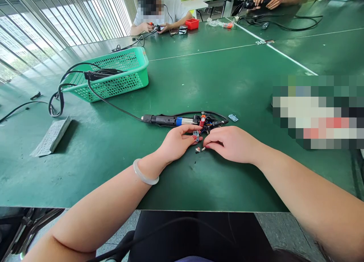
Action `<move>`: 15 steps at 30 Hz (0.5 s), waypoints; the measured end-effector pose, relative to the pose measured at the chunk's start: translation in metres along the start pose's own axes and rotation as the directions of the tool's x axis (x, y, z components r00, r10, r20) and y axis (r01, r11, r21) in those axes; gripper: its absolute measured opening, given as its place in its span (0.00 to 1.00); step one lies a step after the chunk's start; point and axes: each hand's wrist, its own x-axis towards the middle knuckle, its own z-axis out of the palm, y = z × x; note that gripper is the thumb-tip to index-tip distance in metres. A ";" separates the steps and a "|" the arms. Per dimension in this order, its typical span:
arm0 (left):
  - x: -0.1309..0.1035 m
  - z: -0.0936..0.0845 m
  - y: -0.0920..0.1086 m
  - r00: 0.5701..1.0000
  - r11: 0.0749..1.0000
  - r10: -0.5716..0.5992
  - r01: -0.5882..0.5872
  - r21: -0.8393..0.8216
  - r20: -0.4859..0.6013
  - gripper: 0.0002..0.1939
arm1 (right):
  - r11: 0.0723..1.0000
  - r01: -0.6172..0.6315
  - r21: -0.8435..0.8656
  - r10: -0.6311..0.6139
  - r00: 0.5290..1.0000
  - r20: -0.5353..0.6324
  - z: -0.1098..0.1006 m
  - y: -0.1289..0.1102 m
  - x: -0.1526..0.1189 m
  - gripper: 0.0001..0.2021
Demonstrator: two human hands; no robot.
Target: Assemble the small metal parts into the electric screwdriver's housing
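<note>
Between the thumb and fingers of my left hand (179,141) is a small grey-blue plastic piece (196,135) with openings in it. My right hand (231,143) is pinched at the fingertips around a tiny light-coloured part (203,148), just above the table. Beside those fingertips lie a few tiny loose parts (198,150), too small to name. Right behind both hands rests an opened black cylindrical device (167,120) with a blue band, exposed wires and a red component (202,120). A second flat grey-blue piece (233,118) lies to its right.
A green plastic basket (113,83) with black cables stands back left; one cable runs to the device. Folded paper (54,137) lies at left. Two people sit across the green table (199,80), handling dark devices near a red box (192,24). A blurred patch covers the right side.
</note>
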 end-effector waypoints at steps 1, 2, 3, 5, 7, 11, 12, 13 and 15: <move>0.000 0.000 0.000 1.000 1.000 -0.001 0.001 -0.014 -0.002 0.16 | 1.000 0.000 0.005 0.000 1.000 0.014 -0.001 0.001 -0.001 0.11; 0.000 0.001 0.001 1.000 1.000 -0.003 0.003 -0.023 -0.003 0.16 | 1.000 -0.001 0.010 0.001 1.000 0.026 -0.002 0.002 -0.001 0.11; 0.000 0.001 0.001 1.000 1.000 -0.006 0.006 -0.030 -0.003 0.15 | 1.000 -0.004 0.014 0.004 0.999 0.037 -0.002 0.003 -0.001 0.11; 0.000 0.001 0.002 1.000 0.999 -0.011 0.011 -0.036 -0.003 0.15 | 1.000 -0.011 0.020 0.010 0.999 0.050 -0.002 0.003 -0.001 0.11; 0.000 0.002 0.002 1.000 0.999 -0.015 0.015 -0.043 0.000 0.15 | 1.000 -0.011 0.025 0.009 0.999 0.052 -0.002 0.003 -0.001 0.10; 0.001 0.002 0.002 1.000 0.997 -0.019 0.020 -0.076 0.012 0.15 | 1.000 0.007 0.027 -0.008 0.999 0.052 0.001 0.003 0.000 0.11; 0.001 0.002 0.002 1.000 0.996 -0.020 0.021 -0.085 0.014 0.15 | 1.000 0.011 0.023 -0.012 0.999 0.053 0.001 0.004 0.000 0.11; 0.001 0.002 0.002 1.000 0.995 -0.022 0.023 -0.092 0.012 0.15 | 1.000 0.011 0.019 -0.012 0.999 0.053 0.001 0.004 0.000 0.11; 0.001 0.002 0.003 0.999 0.995 -0.032 0.032 -0.099 0.004 0.15 | 1.000 -0.003 0.014 0.002 0.999 0.046 0.001 0.005 0.000 0.11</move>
